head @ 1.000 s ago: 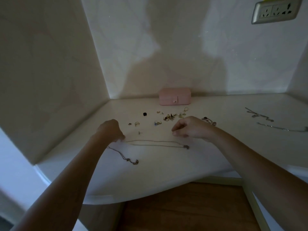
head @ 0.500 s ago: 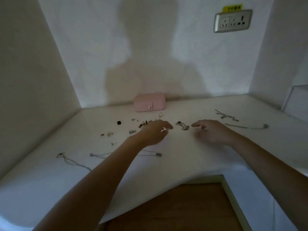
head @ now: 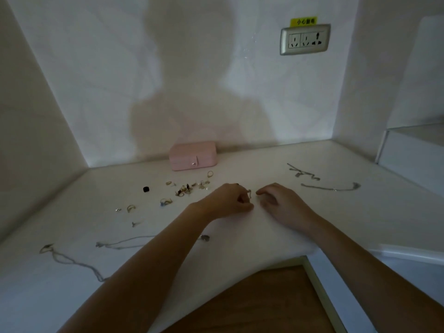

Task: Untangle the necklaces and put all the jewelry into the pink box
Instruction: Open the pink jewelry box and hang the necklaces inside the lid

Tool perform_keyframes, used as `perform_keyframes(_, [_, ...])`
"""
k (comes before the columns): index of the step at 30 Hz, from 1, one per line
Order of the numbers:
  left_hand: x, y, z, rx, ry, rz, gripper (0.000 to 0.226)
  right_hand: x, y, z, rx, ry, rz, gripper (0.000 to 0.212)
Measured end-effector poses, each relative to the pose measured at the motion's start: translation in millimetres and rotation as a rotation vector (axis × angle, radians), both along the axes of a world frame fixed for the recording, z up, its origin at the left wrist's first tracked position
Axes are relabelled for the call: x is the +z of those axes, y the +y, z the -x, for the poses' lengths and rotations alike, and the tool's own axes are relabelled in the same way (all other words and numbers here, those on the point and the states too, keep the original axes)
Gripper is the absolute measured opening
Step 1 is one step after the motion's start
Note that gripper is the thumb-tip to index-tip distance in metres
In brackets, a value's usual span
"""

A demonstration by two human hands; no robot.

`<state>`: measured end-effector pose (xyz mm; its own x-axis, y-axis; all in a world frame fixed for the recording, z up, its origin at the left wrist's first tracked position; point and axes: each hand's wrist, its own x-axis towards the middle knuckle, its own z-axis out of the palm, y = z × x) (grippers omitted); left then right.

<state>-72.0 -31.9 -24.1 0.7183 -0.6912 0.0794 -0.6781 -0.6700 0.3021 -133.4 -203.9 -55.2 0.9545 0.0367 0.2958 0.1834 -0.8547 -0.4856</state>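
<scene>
Left hand (head: pixel 224 200) pinching small chain (head: pixel 248 193) above worktop (head: pixel 240 239); right hand (head: pixel 281 203) resting just beside, grip loosely curled, holding nothing; pink box (head: pixel 193 156) sitting closed at back wall; rings (head: pixel 182 189) lying between.

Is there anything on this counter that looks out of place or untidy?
Yes. Small jewelry pieces lie scattered loose on the white counter. A left necklace sprawls near the front edge and a right necklace lies far aside, while the pink box by the wall stands shut.
</scene>
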Motion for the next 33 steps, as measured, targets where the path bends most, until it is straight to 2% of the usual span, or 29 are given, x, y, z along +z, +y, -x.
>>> perform_keyframes(4, [10, 14, 18, -0.069, 0.134, -0.119, 0.023, -4, -1, 0, 0.005, -0.038, 0.013, 0.023])
perform_keyframes(8, [16, 41, 34, -0.114, 0.253, -0.159, 0.013, -9, 1, 1, 0.046, -0.112, 0.084, 0.022])
perform_keyframes(11, [17, 59, 36, -0.117, 0.327, -0.138, 0.003, -8, 3, 6, 0.127, -0.1, 0.121, 0.037])
perform_keyframes(14, [17, 65, 38, -0.1, 0.329, -0.118, 0.008, -4, 8, 11, 0.253, -0.1, 0.161, 0.053])
perform_keyframes(18, [13, 62, 43, -0.044, 0.242, -0.014, 0.034, 3, 13, 16, 0.296, -0.1, 0.312, 0.047])
perform_keyframes(22, [9, 56, 44, -0.031, 0.162, -0.046, 0.028, 8, 17, 18, 0.327, -0.146, 0.406, 0.054])
perform_keyframes(26, [8, 58, 41, -0.014, 0.184, -0.052, 0.03, 9, 17, 11, 0.419, -0.167, 0.538, 0.05])
perform_keyframes(29, [8, 60, 40, -0.006, 0.15, -0.032, 0.027, 11, 7, 5, 0.289, -0.202, 0.57, 0.037])
perform_keyframes(33, [6, 60, 40, 0.0, 0.15, 0.011, 0.024, 18, -3, -7, 0.052, -0.089, 0.678, 0.035])
